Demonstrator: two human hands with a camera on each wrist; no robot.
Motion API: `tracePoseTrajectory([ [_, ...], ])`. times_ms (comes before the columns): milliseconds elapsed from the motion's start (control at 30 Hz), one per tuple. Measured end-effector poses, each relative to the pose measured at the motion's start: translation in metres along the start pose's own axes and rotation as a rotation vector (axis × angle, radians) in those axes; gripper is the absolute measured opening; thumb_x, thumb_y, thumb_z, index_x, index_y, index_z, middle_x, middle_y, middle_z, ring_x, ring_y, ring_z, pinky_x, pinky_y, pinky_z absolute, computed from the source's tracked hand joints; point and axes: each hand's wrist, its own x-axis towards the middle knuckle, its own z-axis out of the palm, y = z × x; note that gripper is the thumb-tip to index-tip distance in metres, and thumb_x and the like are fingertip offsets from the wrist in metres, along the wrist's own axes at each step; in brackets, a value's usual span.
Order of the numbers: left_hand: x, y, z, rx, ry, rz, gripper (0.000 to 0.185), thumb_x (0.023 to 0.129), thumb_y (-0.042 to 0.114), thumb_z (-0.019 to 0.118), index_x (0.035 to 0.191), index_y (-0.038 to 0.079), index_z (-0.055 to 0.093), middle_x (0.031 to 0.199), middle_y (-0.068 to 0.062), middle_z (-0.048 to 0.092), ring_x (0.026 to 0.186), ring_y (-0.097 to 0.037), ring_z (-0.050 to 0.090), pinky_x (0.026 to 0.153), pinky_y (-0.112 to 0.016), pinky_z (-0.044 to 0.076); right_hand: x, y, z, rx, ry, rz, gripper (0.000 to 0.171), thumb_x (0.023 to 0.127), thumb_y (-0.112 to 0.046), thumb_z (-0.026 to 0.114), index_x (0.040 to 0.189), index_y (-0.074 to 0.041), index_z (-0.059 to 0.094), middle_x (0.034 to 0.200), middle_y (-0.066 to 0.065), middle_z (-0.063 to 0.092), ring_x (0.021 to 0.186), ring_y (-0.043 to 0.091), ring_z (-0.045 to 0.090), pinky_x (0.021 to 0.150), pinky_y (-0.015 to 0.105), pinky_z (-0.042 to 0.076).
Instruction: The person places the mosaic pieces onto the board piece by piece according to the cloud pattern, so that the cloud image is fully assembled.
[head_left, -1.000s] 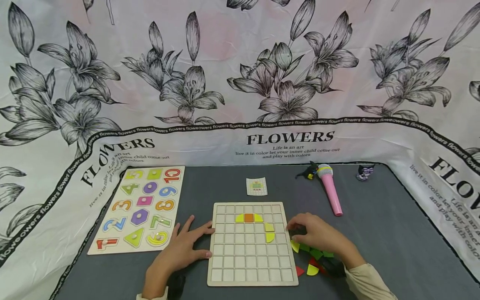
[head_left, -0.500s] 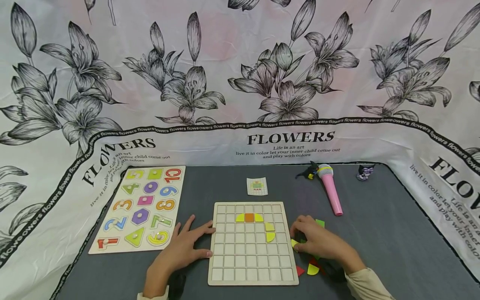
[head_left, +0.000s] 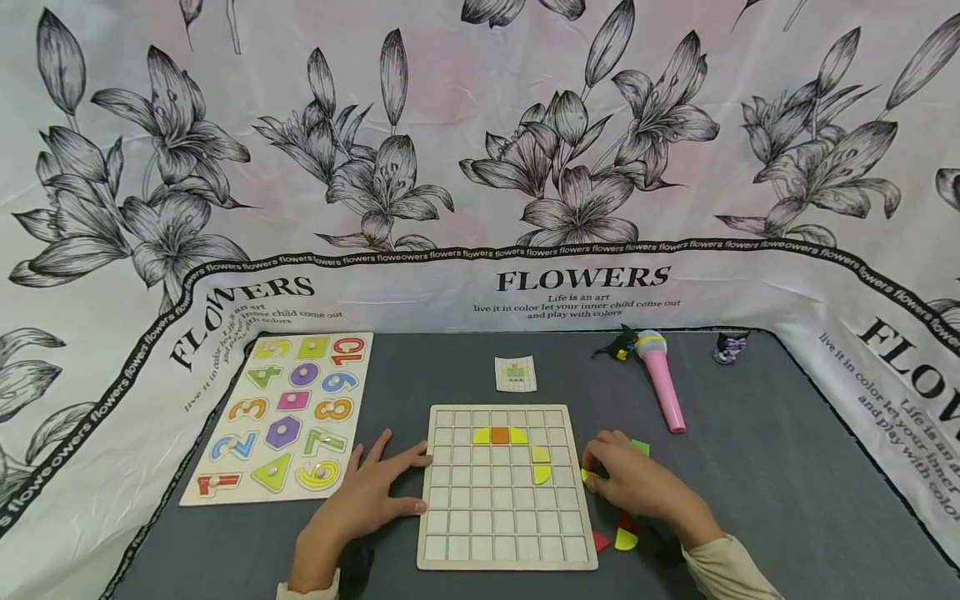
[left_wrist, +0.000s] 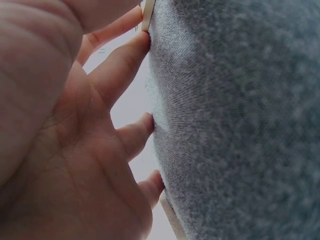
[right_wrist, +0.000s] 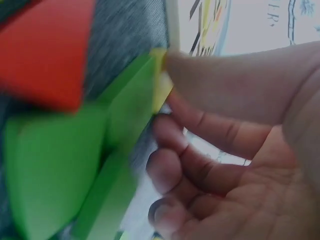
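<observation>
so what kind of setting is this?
Probably a staged tabletop play area, not a lived-in room: a grey-covered table walled by a printed "FLOWERS" cloth backdrop, with children's toys laid out, a grid puzzle board, a number puzzle and a pink toy microphone.

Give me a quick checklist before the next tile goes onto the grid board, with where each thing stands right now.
1. Grid board steadied: left hand lies flat on the cloth, fingers against its left edge. Ok.
2. Tile in hand: right hand has fingers at a yellow tile beside the board; firm hold, cannot tell.
3. Free cells: most are bare, five tiles placed. Ok.
4. Pattern card visible beyond the board. Ok.
5. Spare pieces within reach, by the right wrist. Ok.
</observation>
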Motion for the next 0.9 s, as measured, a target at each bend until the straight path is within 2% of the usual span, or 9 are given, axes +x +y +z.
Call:
tracePoseTrajectory([
  [133, 0.001, -0.001, -0.001, 0.008, 0.002, -0.004, 0.073, 0.085, 0.034, 0.091, 0.151, 0.019, 0.064, 0.160, -0.006, 0.054, 0.160, -0.050, 0.014, 0.122, -0.076, -0.001, 0.005, -0.005, -0.001, -0.023, -0.009, 0.018, 0.015, 0.095, -0.004, 0.080, 0.095, -0.010, 0.065, 0.094, -0.003, 0.055, 0.088, 0.018, 0.048, 0.072, 0.036, 0.048],
  [233, 0.002, -0.001, -0.001, 0.011, -0.002, -0.005, 0.073, 0.085, 0.034, 0.091, 0.152, 0.019, 0.064, 0.160, -0.006, 0.054, 0.160, -0.050, 0.014, 0.121, -0.076, -0.001, 0.007, -0.006, -0.001, 0.039, -0.010, 0.047, 0.016, 0.096, -0.002, 0.078, 0.095, -0.010, 0.064, 0.088, -0.004, 0.055, 0.080, 0.015, 0.050, 0.067, 0.034, 0.047],
  [333, 0.003, -0.003, 0.001, 0.000, -0.007, -0.003, 0.072, 0.085, 0.035, 0.091, 0.151, 0.019, 0.065, 0.160, -0.007, 0.053, 0.160, -0.051, 0.014, 0.121, -0.077, -0.001, 0.008, -0.003, 0.001, 0.088, 0.026, 0.051, 0.015, 0.096, 0.001, 0.077, 0.098, -0.009, 0.065, 0.086, -0.006, 0.059, 0.076, 0.010, 0.053, 0.065, 0.031, 0.048],
  [567, 0.001, -0.010, 0.005, -0.010, 0.022, 0.042, 0.073, 0.085, 0.043, 0.089, 0.150, 0.019, 0.065, 0.158, -0.010, 0.056, 0.157, -0.055, 0.017, 0.119, -0.079, 0.000, 0.014, -0.001, -0.002, 0.107, 0.158, -0.053, 0.018, 0.095, 0.004, 0.076, 0.109, -0.007, 0.078, 0.095, -0.003, 0.070, 0.079, 0.007, 0.057, 0.068, 0.031, 0.053],
  [767, 0.001, -0.011, 0.005, -0.007, 0.013, 0.039, 0.073, 0.086, 0.041, 0.088, 0.151, 0.019, 0.064, 0.159, -0.008, 0.055, 0.159, -0.052, 0.015, 0.121, -0.076, 0.000, 0.026, -0.015, -0.003, 0.172, 0.162, -0.052, 0.011, 0.098, -0.001, 0.074, 0.105, -0.009, 0.076, 0.084, -0.009, 0.063, 0.073, 0.006, 0.054, 0.062, 0.028, 0.049],
  [900, 0.000, -0.005, 0.002, -0.005, 0.003, 0.025, 0.072, 0.086, 0.037, 0.090, 0.151, 0.019, 0.065, 0.160, -0.008, 0.054, 0.159, -0.052, 0.015, 0.120, -0.078, 0.000, 0.038, -0.025, 0.000, 0.185, 0.152, -0.081, 0.010, 0.098, -0.002, 0.074, 0.103, -0.011, 0.076, 0.087, -0.010, 0.066, 0.076, 0.006, 0.056, 0.063, 0.028, 0.049],
])
